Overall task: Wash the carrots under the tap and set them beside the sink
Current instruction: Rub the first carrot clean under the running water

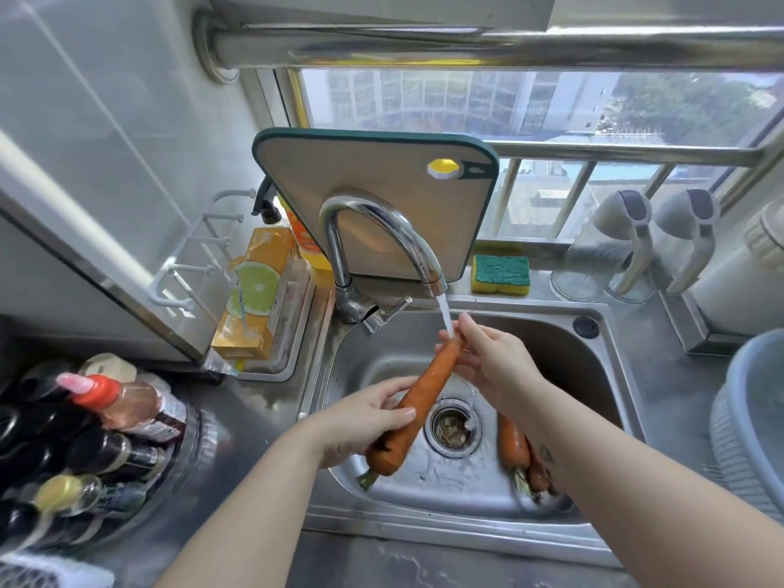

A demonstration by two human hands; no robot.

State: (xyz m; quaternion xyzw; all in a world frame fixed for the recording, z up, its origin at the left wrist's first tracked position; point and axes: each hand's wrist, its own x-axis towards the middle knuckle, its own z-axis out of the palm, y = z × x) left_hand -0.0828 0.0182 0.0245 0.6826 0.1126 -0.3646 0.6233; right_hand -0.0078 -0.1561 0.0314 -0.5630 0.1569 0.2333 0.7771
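I hold one orange carrot [418,407] slanted over the steel sink [594,358], its thin tip up under the water running from the chrome tap [373,222]. My left hand [360,418] grips the carrot's thick lower part. My right hand [492,362] pinches the thin tip where the stream lands. More carrots [515,445] lie in the basin to the right of the drain [452,426], partly hidden by my right forearm.
A cutting board [382,171] leans behind the tap. A sponge [501,274] and two glass jugs [611,248] stand on the back ledge. Sauce bottles [119,418] crowd the left counter beside a juice carton [254,299]. A grey basin [751,418] sits on the right.
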